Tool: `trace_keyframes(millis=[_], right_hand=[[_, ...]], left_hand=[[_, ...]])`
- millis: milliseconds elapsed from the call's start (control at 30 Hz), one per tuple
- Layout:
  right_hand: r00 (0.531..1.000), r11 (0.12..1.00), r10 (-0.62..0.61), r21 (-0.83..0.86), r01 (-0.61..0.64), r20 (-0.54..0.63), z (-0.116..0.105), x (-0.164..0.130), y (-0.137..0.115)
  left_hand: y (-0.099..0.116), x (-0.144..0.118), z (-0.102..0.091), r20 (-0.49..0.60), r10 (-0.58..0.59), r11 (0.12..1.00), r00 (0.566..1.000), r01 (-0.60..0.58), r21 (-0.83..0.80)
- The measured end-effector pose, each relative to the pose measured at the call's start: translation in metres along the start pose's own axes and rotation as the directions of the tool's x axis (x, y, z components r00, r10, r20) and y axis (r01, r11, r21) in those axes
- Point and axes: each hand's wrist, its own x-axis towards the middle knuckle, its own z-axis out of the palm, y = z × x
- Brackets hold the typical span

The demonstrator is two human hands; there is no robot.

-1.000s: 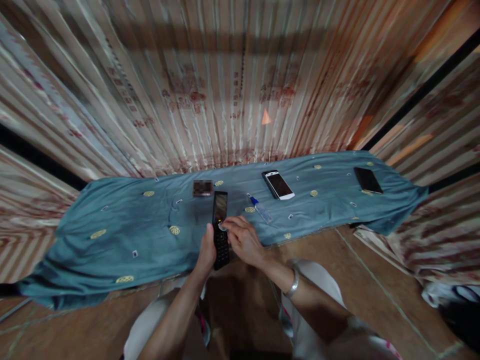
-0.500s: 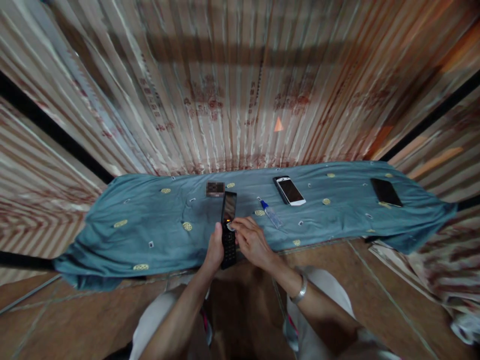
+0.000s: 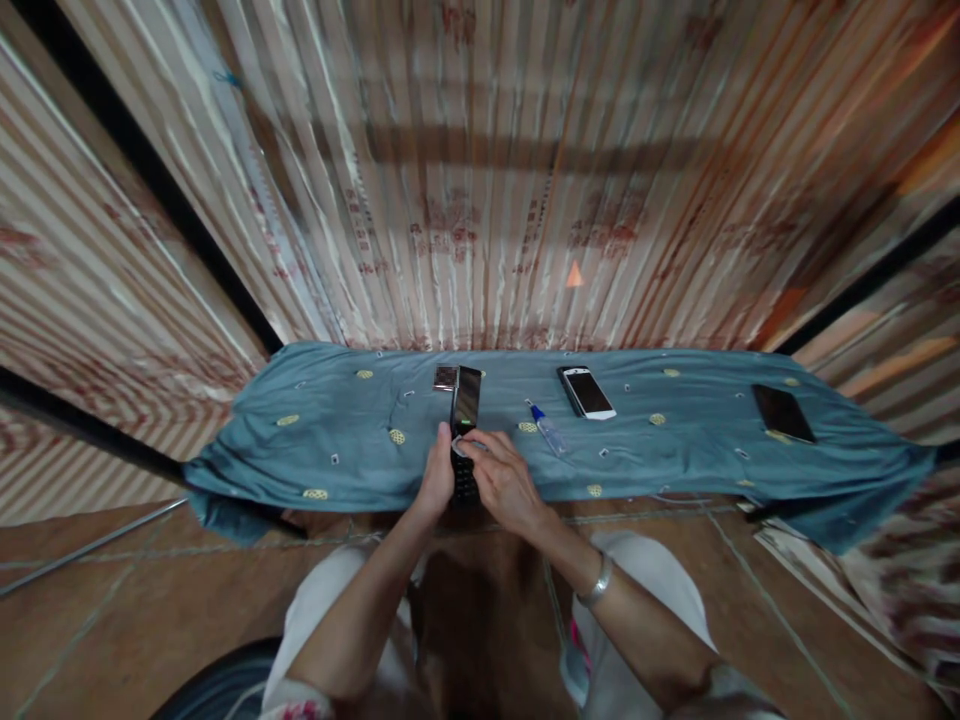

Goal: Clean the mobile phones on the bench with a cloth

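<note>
My left hand (image 3: pixel 436 482) grips a black keypad phone (image 3: pixel 464 412) upright by its lower part, over the near edge of a blue-green cloth (image 3: pixel 337 450). My right hand (image 3: pixel 504 482) pinches a small white pad (image 3: pixel 461 448) and presses it on the phone just below the screen. A silver bangle (image 3: pixel 598 580) sits on my right wrist.
On the cloth lie a small clear bottle with a blue cap (image 3: pixel 548 430), a white smartphone (image 3: pixel 588 392), a black smartphone (image 3: pixel 783 412) far right, and a small card (image 3: pixel 445 377) behind the held phone. Corrugated metal sheeting (image 3: pixel 480 200) rises behind. Brown tiled floor (image 3: pixel 135 600) lies below.
The view has swung left and tipped down, so the cloth sits further right and smaller. Both hands have stayed on the phone, the right hand's pad still near the screen's lower edge.
</note>
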Motion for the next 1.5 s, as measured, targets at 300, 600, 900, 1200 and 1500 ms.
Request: trace_keyframes(millis=[300,600,900,1200,1500], right_hand=[[0.998,0.999,0.014,-0.035,-0.016,-0.061,-0.012,0.008,0.002],[0.996,1.0,-0.005,0.007,0.006,-0.085,-0.016,0.012,-0.005],[0.997,0.998,0.018,-0.056,-0.022,-0.07,-0.019,0.007,0.006],[0.998,0.998,-0.021,-0.061,0.018,-0.062,-0.015,0.005,0.006],[0.895,0.791,0.439,0.504,-0.348,-0.072,-0.018,0.011,0.033]], left_hand=[[0.019,-0.009,0.003,-0.004,0.1,0.995,0.995,-0.1,0.028],[0.029,-0.012,0.012,0.011,0.199,0.97,0.98,-0.199,0.142],[0.029,-0.011,0.013,0.018,0.143,0.984,0.99,-0.144,0.104],[0.027,-0.011,0.011,0.012,0.09,0.993,0.996,-0.091,0.077],[0.026,-0.013,0.011,0.141,-0.031,0.998,0.989,0.039,-0.052]])
